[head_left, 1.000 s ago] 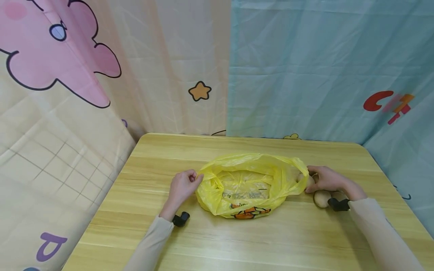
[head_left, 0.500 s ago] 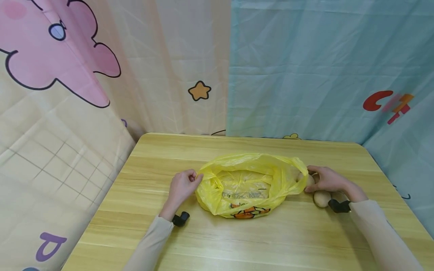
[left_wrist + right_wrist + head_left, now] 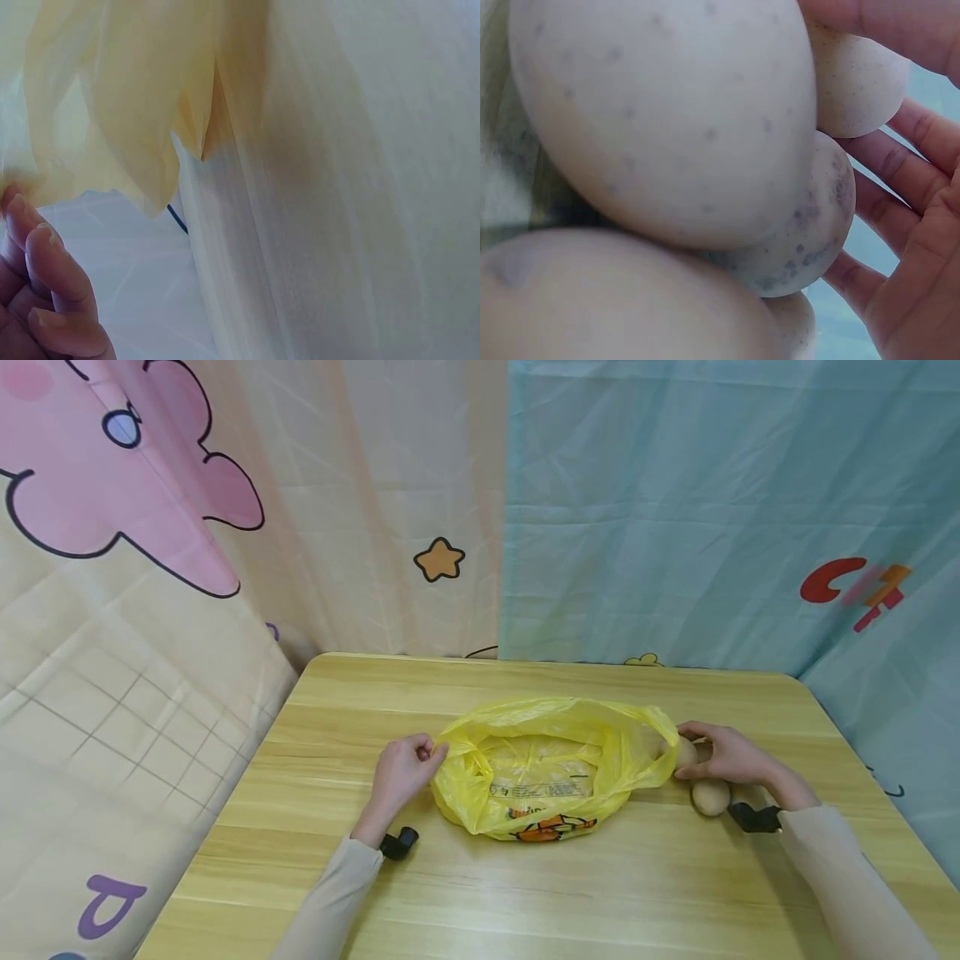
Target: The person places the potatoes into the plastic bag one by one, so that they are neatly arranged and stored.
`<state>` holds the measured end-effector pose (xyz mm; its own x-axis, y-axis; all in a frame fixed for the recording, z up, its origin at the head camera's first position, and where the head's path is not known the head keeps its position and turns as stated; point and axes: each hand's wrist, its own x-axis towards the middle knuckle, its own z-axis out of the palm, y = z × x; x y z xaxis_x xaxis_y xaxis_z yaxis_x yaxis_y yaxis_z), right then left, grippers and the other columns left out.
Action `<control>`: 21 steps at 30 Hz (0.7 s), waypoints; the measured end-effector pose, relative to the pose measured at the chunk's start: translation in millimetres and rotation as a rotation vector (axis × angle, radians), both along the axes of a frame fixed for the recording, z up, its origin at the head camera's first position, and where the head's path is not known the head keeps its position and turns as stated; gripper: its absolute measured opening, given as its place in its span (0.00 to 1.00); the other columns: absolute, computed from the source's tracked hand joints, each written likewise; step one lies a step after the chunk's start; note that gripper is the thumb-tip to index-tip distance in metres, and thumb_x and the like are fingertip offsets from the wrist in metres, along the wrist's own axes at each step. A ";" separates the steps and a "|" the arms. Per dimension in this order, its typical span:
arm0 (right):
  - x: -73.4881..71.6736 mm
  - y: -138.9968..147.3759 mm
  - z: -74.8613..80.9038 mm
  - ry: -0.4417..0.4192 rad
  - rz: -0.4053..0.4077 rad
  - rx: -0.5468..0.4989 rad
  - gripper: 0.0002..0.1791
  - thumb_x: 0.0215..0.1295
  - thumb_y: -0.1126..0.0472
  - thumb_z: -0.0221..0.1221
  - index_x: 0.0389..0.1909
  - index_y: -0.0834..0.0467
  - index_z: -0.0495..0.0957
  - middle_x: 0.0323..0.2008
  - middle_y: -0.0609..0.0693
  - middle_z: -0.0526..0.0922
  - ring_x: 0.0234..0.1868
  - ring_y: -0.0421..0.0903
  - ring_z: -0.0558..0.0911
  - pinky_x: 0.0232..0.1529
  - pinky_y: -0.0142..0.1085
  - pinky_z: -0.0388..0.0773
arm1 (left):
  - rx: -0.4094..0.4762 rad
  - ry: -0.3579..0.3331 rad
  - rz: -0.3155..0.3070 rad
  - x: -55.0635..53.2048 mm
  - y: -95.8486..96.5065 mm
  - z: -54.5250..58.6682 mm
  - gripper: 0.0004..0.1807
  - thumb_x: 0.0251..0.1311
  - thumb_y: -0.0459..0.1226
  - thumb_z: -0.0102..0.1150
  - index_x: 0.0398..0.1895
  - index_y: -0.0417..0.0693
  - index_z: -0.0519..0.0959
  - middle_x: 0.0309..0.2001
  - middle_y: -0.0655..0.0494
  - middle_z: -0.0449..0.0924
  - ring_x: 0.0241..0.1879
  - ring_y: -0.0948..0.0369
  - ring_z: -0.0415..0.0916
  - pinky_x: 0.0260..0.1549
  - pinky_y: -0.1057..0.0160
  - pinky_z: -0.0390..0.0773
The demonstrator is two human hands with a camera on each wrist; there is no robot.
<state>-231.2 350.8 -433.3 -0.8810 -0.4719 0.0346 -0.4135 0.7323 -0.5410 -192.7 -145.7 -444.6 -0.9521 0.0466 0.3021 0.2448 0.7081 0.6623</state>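
Probably light bag [image 3: 540, 814], fragile eggs [image 3: 664, 112]
On the table [image 3: 570, 893], the left hand [image 3: 401, 775] pinches the bag's rim; beside it, the right hand [image 3: 731, 756] curls round one egg [image 3: 685, 755], best cradled by its sides.

Shows one table [image 3: 570, 902], pale yellow, with wood grain running left to right. Rounds off at both far corners and runs past the near border of the head view. Bears a yellow plastic bag [image 3: 538, 766] about midway between left and right, toward the far side. Gapes upward there, with an orange-and-black print on the near side and small printed lines inside. Carries, just right of the bag, a cluster of eggs [image 3: 710, 797], at least five in the right wrist view. Look pale and speckled, with denser dark blotches on one egg [image 3: 823, 217]. Lie close together, some overlapping in view; cannot tell whether stacked.
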 end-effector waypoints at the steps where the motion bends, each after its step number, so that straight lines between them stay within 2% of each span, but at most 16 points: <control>1: -0.3 0.6 -0.7 0.004 -0.006 -0.001 0.32 0.48 0.51 0.73 0.53 0.58 0.74 0.46 0.54 0.79 0.44 0.51 0.78 0.39 0.40 0.74 | 0.000 0.001 0.000 -0.1 -0.1 0.1 0.16 0.59 0.41 0.62 0.16 0.50 0.73 0.12 0.62 0.66 0.12 0.64 0.60 0.16 0.65 0.60; 4: -0.6 2.4 -2.1 0.018 -0.031 -0.001 0.34 0.48 0.50 0.73 0.54 0.59 0.74 0.47 0.54 0.79 0.45 0.52 0.77 0.40 0.41 0.74 | 0.000 0.004 0.000 -0.4 -0.4 0.0 0.16 0.59 0.41 0.62 0.16 0.50 0.72 0.12 0.63 0.66 0.12 0.64 0.60 0.16 0.65 0.60; 10: 0.7 4.1 -1.8 0.073 -0.056 -0.028 0.33 0.47 0.50 0.73 0.54 0.58 0.74 0.46 0.53 0.79 0.47 0.50 0.75 0.47 0.52 0.68 | 0.001 0.003 0.003 -1.0 -0.5 -0.4 0.16 0.59 0.41 0.62 0.16 0.50 0.72 0.12 0.63 0.66 0.12 0.64 0.60 0.16 0.65 0.60; 14: 1.7 4.4 -2.1 0.109 -0.051 -0.044 0.31 0.48 0.51 0.73 0.53 0.57 0.75 0.47 0.51 0.79 0.46 0.50 0.76 0.48 0.53 0.67 | 0.001 -0.004 0.006 -1.0 -0.3 -0.6 0.16 0.59 0.41 0.62 0.16 0.50 0.73 0.12 0.63 0.66 0.12 0.64 0.60 0.16 0.65 0.60; 21: 5.8 5.1 -0.6 0.048 -0.083 -0.086 0.33 0.52 0.52 0.71 0.57 0.58 0.72 0.51 0.56 0.77 0.51 0.61 0.74 0.48 0.56 0.69 | -0.003 0.002 0.000 -0.6 0.5 -0.8 0.16 0.59 0.41 0.62 0.16 0.50 0.72 0.12 0.62 0.66 0.12 0.64 0.60 0.16 0.65 0.60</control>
